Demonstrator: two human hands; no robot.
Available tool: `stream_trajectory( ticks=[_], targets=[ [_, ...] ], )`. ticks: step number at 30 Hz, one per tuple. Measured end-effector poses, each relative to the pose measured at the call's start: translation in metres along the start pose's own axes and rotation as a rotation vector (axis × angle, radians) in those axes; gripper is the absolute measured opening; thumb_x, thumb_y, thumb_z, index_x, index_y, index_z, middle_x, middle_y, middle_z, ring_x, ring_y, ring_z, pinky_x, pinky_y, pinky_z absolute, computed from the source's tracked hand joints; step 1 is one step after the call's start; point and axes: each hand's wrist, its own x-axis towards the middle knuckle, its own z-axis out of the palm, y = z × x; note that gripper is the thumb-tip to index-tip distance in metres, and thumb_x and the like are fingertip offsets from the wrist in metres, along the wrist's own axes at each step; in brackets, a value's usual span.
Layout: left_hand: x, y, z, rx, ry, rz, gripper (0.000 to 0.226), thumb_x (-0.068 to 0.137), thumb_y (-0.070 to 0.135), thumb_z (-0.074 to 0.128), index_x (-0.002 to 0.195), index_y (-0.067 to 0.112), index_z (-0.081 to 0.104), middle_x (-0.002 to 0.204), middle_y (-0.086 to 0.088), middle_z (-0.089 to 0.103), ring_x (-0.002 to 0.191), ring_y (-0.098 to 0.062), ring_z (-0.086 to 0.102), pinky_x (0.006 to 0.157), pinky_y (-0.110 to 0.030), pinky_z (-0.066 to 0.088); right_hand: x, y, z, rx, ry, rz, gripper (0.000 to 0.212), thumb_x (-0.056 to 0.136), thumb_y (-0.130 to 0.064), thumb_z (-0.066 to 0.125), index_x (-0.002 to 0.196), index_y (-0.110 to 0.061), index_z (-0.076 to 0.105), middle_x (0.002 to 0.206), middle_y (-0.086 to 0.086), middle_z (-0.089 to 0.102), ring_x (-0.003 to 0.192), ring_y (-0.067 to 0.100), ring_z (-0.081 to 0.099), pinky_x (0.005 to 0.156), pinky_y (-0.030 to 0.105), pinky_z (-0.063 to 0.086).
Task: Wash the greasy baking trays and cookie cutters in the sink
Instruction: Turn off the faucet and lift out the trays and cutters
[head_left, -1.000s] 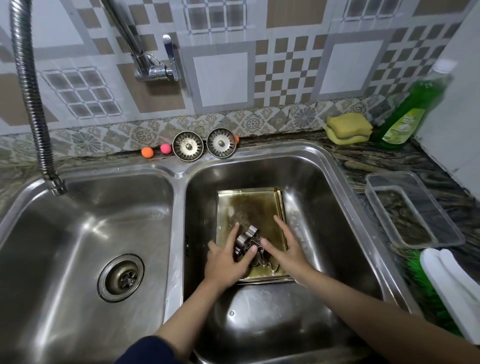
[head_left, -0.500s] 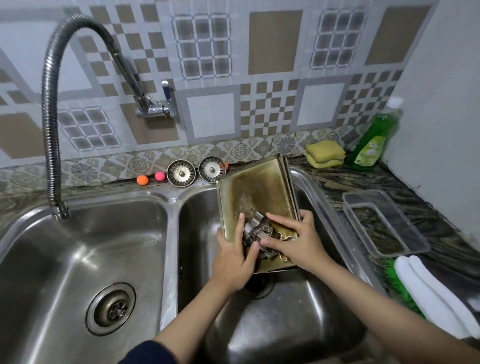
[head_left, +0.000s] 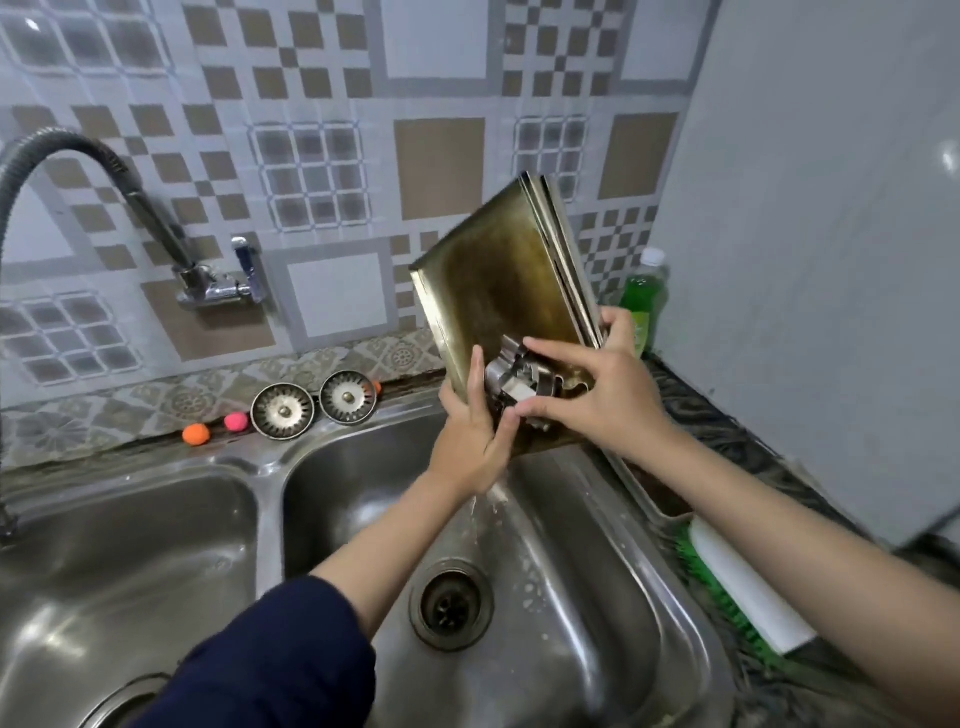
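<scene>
A stack of greasy baking trays (head_left: 498, 291), brass-coloured with dark brown smears across the top face, is held tilted steeply up above the right basin of a double steel sink (head_left: 587, 582), its lower edge dripping water. The left hand (head_left: 470, 441) grips the trays' lower left corner, thumb on the face; the right hand (head_left: 605, 395) curls round the right edge and pinches a cluster of metal cookie cutters (head_left: 519, 382) against the tray surface. Behind the sink two strainer plugs (head_left: 283, 410) lean at the patterned tile wall beside an orange ball (head_left: 196, 434) and a pink one. On the dark marbled counter (head_left: 727, 431) stands a green dish soap bottle (head_left: 641, 296), with a white-handled green brush (head_left: 737, 587) nearer
</scene>
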Motion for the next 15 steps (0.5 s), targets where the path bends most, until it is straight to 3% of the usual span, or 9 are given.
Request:
stream_trajectory(
  ticks=[3, 7, 11, 13, 15],
  targets=[
    [0.019, 0.004, 0.005, -0.035, -0.029, 0.026, 0.074, 0.071, 0.085, 0.007, 0.126, 0.059, -0.036, 0.152, -0.032, -0.004, 0.135, -0.040, 0.033, 0.102, -0.042, 0.038, 0.010, 0.004, -0.010, -0.078, 0.030, -0.047, 0.065, 0.059, -0.055, 0.080, 0.120, -0.043, 0.061, 0.143, 0.004, 0.022, 0.134, 0.016, 0.022, 0.089, 0.026, 0.039],
    [0.033, 0.005, 0.013, -0.075, -0.042, 0.066, 0.077, 0.073, 0.085, 0.013, 0.129, 0.058, -0.032, 0.153, -0.031, -0.005, 0.144, -0.033, 0.011, 0.110, -0.050, 0.031, 0.012, 0.011, -0.014, -0.116, 0.084, -0.067, 0.064, 0.060, -0.052, 0.082, 0.120, -0.040, 0.063, 0.142, 0.007, 0.024, 0.133, 0.020, 0.026, 0.092, 0.032, 0.043],
    [0.026, 0.011, 0.014, -0.085, -0.069, 0.078, 0.078, 0.073, 0.084, 0.015, 0.130, 0.057, -0.031, 0.152, -0.030, -0.006, 0.144, -0.035, 0.009, 0.108, -0.051, 0.031, 0.001, 0.014, -0.016, -0.134, 0.104, -0.079, 0.063, 0.060, -0.053, 0.082, 0.119, -0.040, 0.063, 0.143, 0.010, 0.025, 0.134, 0.027, 0.030, 0.092, 0.044, 0.051],
    [0.018, 0.014, 0.016, -0.097, -0.079, 0.080, 0.078, 0.075, 0.082, 0.017, 0.131, 0.057, -0.030, 0.152, -0.030, -0.003, 0.142, -0.034, 0.018, 0.107, -0.050, 0.035, -0.007, 0.014, -0.017, -0.138, 0.110, -0.084, 0.064, 0.060, -0.054, 0.081, 0.119, -0.040, 0.063, 0.142, 0.010, 0.026, 0.133, 0.028, 0.031, 0.086, 0.045, 0.054],
    [0.008, 0.017, 0.019, -0.095, -0.082, 0.082, 0.077, 0.076, 0.083, 0.016, 0.132, 0.056, -0.030, 0.152, -0.029, 0.000, 0.143, -0.032, 0.013, 0.108, -0.050, 0.034, -0.016, 0.014, -0.019, -0.136, 0.106, -0.082, 0.065, 0.059, -0.055, 0.081, 0.120, -0.041, 0.063, 0.141, 0.009, 0.026, 0.133, 0.028, 0.031, 0.083, 0.046, 0.055]
  ],
)
